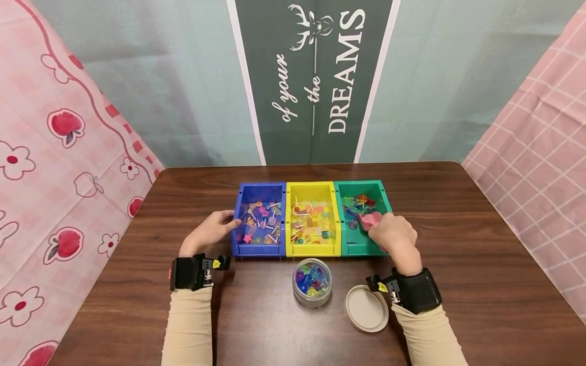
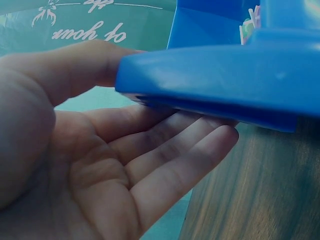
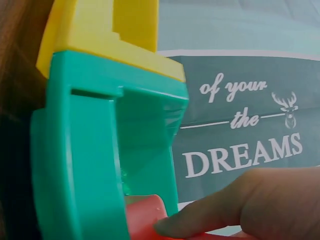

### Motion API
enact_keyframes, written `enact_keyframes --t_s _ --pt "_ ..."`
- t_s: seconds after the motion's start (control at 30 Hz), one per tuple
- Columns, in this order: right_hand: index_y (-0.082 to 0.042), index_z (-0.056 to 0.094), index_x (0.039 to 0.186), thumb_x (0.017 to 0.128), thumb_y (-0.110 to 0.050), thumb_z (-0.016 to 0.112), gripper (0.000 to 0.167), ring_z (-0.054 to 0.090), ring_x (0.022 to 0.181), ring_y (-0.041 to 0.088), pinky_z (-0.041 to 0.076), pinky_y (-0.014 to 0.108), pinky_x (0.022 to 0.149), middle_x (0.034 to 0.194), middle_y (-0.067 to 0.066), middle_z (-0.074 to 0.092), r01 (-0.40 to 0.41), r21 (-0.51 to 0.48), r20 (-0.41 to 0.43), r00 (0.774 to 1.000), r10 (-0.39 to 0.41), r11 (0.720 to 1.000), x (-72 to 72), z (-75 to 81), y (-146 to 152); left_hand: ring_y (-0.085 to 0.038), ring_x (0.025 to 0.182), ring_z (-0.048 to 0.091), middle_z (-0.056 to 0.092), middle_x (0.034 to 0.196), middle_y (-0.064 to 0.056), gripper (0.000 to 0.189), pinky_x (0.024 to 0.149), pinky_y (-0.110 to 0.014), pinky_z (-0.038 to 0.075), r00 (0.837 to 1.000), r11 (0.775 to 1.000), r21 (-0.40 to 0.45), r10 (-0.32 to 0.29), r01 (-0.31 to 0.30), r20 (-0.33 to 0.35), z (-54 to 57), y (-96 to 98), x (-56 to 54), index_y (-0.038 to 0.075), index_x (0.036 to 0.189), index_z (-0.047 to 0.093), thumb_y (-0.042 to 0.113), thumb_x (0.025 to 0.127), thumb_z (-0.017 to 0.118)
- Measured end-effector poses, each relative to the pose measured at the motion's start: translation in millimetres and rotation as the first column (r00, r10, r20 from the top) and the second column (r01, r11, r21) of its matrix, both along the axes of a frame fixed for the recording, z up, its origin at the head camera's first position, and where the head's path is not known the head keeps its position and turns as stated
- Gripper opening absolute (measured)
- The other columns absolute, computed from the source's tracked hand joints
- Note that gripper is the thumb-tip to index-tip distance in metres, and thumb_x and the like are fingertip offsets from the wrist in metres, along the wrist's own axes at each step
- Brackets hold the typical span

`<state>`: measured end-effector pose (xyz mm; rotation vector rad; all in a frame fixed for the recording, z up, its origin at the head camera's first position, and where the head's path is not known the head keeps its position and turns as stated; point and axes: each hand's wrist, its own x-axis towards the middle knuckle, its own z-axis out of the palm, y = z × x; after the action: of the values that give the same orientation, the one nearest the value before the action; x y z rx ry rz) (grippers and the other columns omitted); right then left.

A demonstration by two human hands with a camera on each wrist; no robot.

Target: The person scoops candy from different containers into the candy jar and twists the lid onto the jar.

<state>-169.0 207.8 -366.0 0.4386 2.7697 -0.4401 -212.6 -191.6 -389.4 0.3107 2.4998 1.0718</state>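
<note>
My right hand (image 1: 394, 235) grips a pink scoop (image 1: 370, 220) by its handle, low in the green bin (image 1: 361, 247). Several small clear coloured pieces (image 1: 359, 203) lie about the scoop's mouth. Seen from the right wrist, the thumb presses on the scoop (image 3: 147, 215), but most of its handle is hidden. At the blue bin (image 1: 258, 250), my left hand (image 1: 210, 231) holds the left wall, thumb over the rim. In the left wrist view, that hand's other fingers (image 2: 175, 175) lie along the wall's outer side, their tips partly hidden.
Between the blue and green bins sits a yellow bin (image 1: 313, 250) of small lollipop-like pieces. In front, a clear jar (image 1: 312, 300) stands uncovered with colourful beads inside, and a pale round lid (image 1: 366, 309) lies on the wooden table (image 1: 256, 330) to its right.
</note>
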Motion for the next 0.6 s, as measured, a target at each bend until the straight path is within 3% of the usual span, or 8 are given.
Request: enact_keyframes --t_s 0.23,0.6 --pt "0.0 0.058 0.076 0.092 -0.031 0.052 0.035 0.052 0.063 0.028 0.041 0.034 0.052 0.069 0.014 0.053 0.022 -0.005 -0.073 0.997 -0.022 1.0 -3.7 -12.0 0 -0.034 0.115 0.058 0.06 0.126 -0.028 0.045 0.106 -0.054 0.043 1.0 1.0 0.015 0.008 -0.008 0.006 1.5 1.2 2.2 -0.009 0.14 0.041 0.018 0.103 0.042" --pt "0.007 0.063 0.096 0.093 -0.033 0.054 0.041 0.055 0.067 0.031 0.043 0.037 0.054 0.084 0.023 0.063 0.056 0.046 -0.124 0.991 -0.05 0.997 -8.3 -19.2 -7 -0.033 0.113 0.059 0.06 0.127 -0.028 0.047 0.106 -0.055 0.043 1.0 1.0 0.01 0.007 -0.007 0.004 0.9 -0.2 1.5 -0.01 0.14 0.041 0.019 0.103 0.043"
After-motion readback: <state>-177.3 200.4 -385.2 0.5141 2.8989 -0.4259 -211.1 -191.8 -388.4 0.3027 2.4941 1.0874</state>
